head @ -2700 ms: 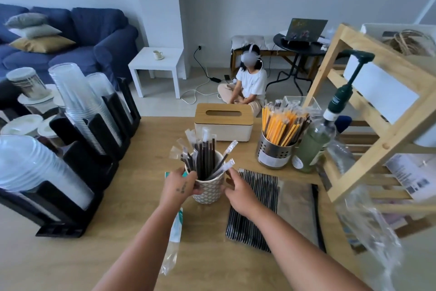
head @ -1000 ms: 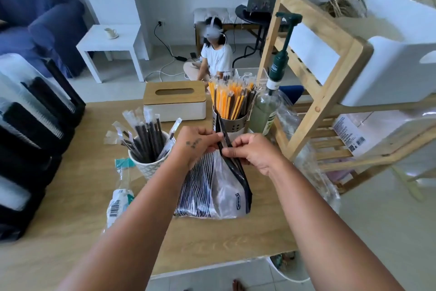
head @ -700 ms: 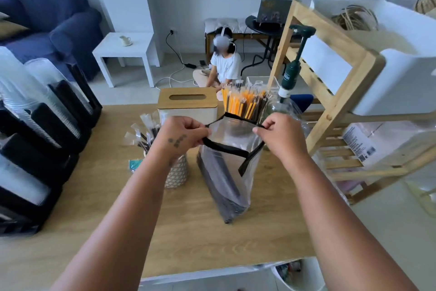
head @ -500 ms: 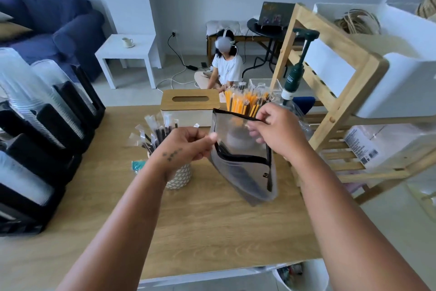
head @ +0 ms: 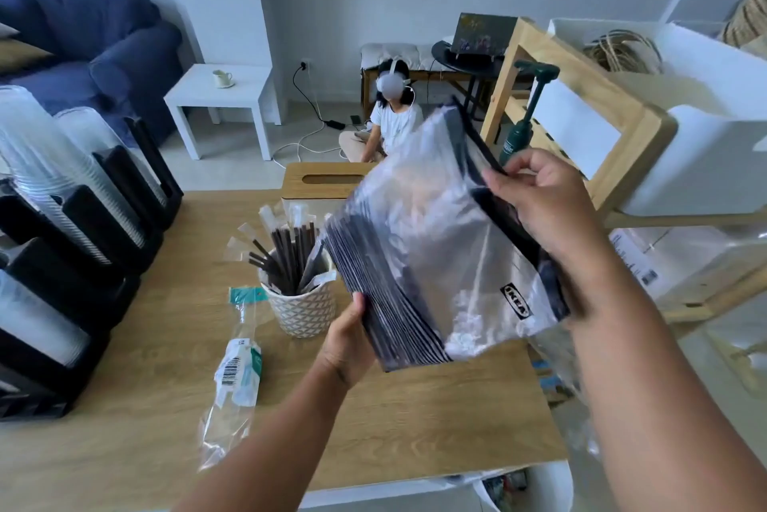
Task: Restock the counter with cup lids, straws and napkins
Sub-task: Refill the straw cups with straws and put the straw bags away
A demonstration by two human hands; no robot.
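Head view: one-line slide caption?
Left hand and right hand hold a napkin bag above the counter, by the straw cup.

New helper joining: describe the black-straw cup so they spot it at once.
On the wooden counter, in front of the wood-topped tissue box, stands a cup. It alone is white with a triangle pattern and holds wrapped black straws.

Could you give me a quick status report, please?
Left hand grips napkin pack from below. Right hand pinches its top edge. Pack held above counter, straw cup beside it.
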